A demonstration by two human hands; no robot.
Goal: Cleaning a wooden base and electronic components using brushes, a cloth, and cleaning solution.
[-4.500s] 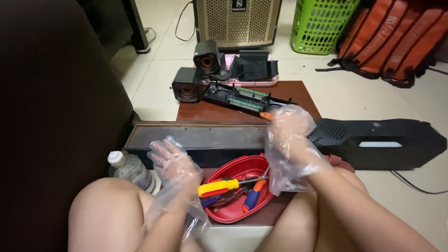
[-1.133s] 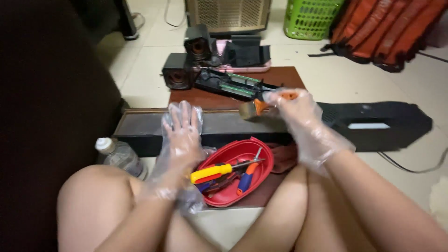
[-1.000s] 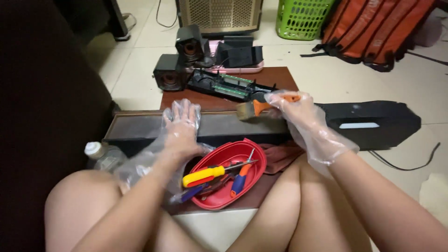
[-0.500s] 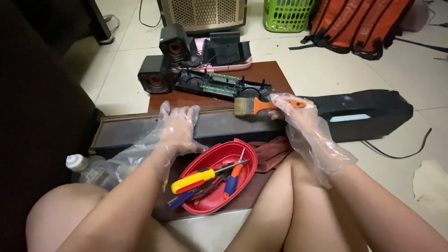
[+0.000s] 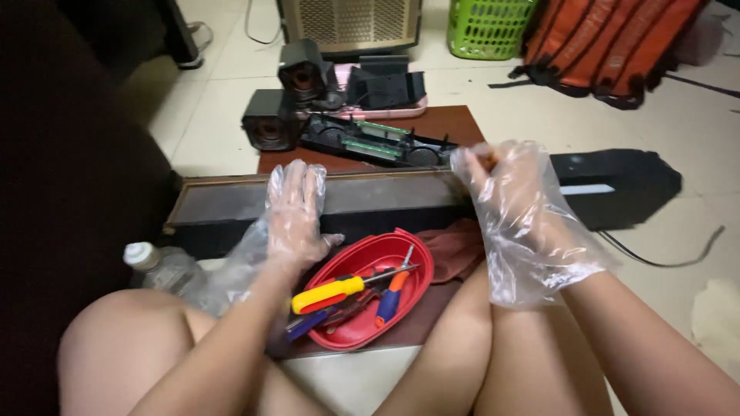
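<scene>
Plastic-gloved hands [image 5: 297, 208] [image 5: 505, 200] crowd the long black soundbar's [image 5: 370, 202] top edge.

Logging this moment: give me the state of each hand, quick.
Left hand: open, flat on the long dark speaker bar.
Right hand: curled shut; an orange bit shows at its top; what it holds cannot be told.

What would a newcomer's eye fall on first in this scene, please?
Probably the two hands in loose clear plastic gloves: the left hand rests flat on a long dark speaker bar lying across the floor, the right hand is raised at its far end. Next, the red bowl of screwdrivers between the knees.
</scene>
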